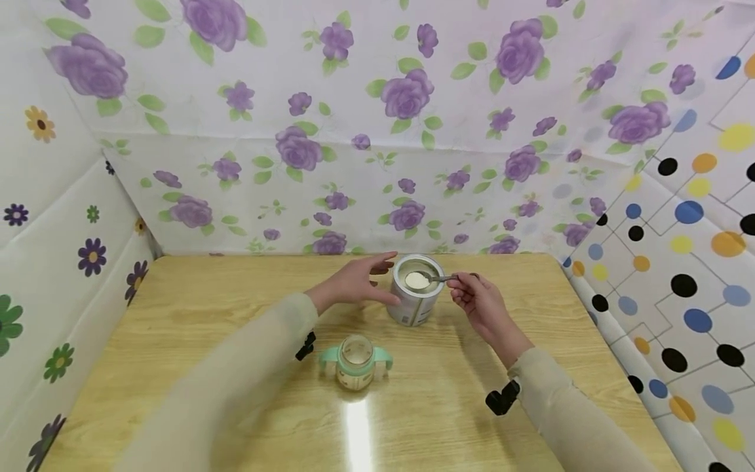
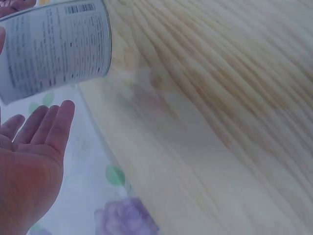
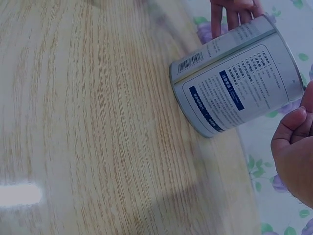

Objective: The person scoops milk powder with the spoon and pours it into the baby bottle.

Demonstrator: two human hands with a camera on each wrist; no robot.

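A round metal can (image 1: 413, 308) with printed text stands at the back of the table, its top uncovered and pale powder (image 1: 417, 281) visible inside. My right hand (image 1: 485, 308) pinches the handle of a metal spoon (image 1: 442, 278), whose head is inside the can over the powder. On the can's left side, my left hand (image 1: 356, 282) has its fingers and thumb spread around it. In the left wrist view those fingers (image 2: 61, 125) stand apart from the can wall; whether the thumb touches is unclear. Nearer me is a clear baby bottle (image 1: 356, 377) with two mint-green handles and no lid.
The wooden table (image 1: 236, 295) ends at a flowered cloth (image 1: 354, 164) behind the can. A dotted cloth (image 1: 678, 262) hangs along the right side, and another flowered cloth (image 1: 77, 229) along the left. Black wrist cameras sit on both sleeves.
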